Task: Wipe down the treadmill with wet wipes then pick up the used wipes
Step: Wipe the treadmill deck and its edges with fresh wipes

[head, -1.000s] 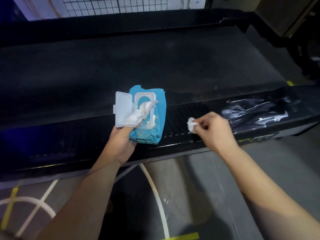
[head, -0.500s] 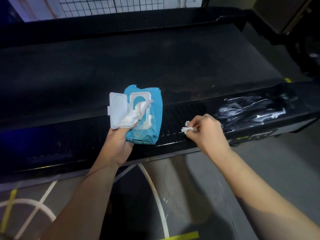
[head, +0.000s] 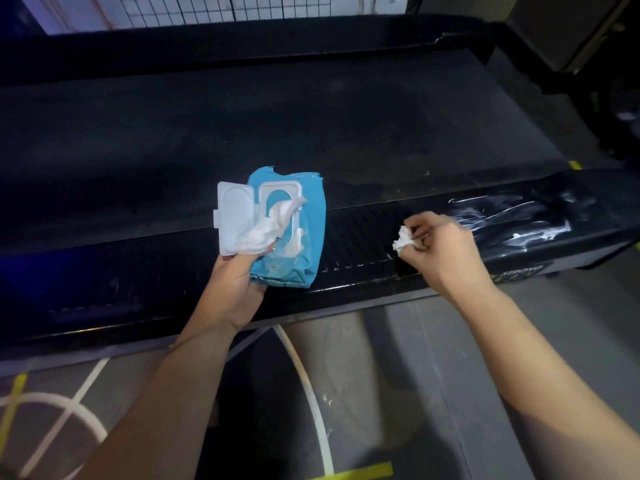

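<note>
Both busy | left hand [head: 239, 289]: pack [head: 306, 237] | right hand [head: 446, 252]: wipe [head: 401, 241] | rail lettering [head: 516, 274] illegible

Grey floor [head: 433, 375] across the lower frame, smooth, with dull reflections. One white curved line [head: 306, 386] painted on it, running from mid-frame toward the bottom edge. Lower left: a straight white line [head: 89, 386] crossing a white arc, with a thin yellow line [head: 17, 396] just beside them. Short yellow stripe [head: 367, 470] at the bottom edge, near the curved line's end. Top edge: white panel with a dark wire grid [head: 242, 6]. Upper right: beige panel [head: 554, 29]; dark equipment below it, details not resolvable.
</note>
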### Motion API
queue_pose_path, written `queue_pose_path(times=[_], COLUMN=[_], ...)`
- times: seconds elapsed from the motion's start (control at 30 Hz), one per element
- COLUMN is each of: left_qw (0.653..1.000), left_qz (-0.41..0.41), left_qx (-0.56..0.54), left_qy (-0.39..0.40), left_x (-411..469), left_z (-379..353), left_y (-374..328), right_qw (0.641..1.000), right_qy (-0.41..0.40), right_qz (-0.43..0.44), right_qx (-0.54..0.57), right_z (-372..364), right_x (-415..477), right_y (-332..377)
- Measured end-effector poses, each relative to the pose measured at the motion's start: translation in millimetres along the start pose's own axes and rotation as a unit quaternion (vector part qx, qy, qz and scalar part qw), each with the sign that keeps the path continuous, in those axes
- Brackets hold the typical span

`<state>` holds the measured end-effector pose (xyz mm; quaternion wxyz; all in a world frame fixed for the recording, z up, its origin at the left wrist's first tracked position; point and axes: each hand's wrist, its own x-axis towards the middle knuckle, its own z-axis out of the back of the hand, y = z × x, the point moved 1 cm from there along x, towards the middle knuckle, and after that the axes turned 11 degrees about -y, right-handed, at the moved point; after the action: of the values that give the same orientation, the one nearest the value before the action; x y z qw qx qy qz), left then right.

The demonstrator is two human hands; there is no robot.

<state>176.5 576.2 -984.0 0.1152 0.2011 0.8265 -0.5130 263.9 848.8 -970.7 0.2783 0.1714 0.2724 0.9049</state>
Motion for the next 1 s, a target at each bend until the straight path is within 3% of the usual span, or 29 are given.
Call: queue_pose_path(times=[0.2, 0.37, 0.67, 0.77, 0.9, 1.0], left_qw=[1.0, 1.0, 1.0, 1.0, 1.0, 1.0], left_qz=[-0.002, -0.002, -0.005, -0.006, -0.006, 0.005], left_qx=[-0.006, -0.008, -0.016, -0.014, -0.014, -0.013], left_qy=[-0.002, 0.006, 0.002, 0.009, 0.006, 0.01], left_x=[1.2, 1.0, 1.5, 2.7, 1.4, -5.3], left_z=[-0.2, -0.2, -0.1, 1.5, -0.8, -5.3], left_y=[-0.3, -0.2, -0.6, 0.6, -1.9, -5.9], right_qw=[0.995, 0.995, 1.0, 0.998, 0.978, 0.992], right_qy=[0.075, 0.096, 0.007, 0.067, 0.16, 0.072], right_qz=[0.071, 0.009, 0.024, -0.012, -0.038, -0.079], right_qx=[0.008, -0.023, 0.005, -0.011, -0.127, -0.063], right_z=[-6.0, -2.2, -22.0, -15.5, 10.8, 30.7], right_x=[-8.0, -2.3, -4.1, 0.2, 3.5, 5.3], right_y=[16.9, 14.6, 18.5, 19.1, 16.8, 8.4])
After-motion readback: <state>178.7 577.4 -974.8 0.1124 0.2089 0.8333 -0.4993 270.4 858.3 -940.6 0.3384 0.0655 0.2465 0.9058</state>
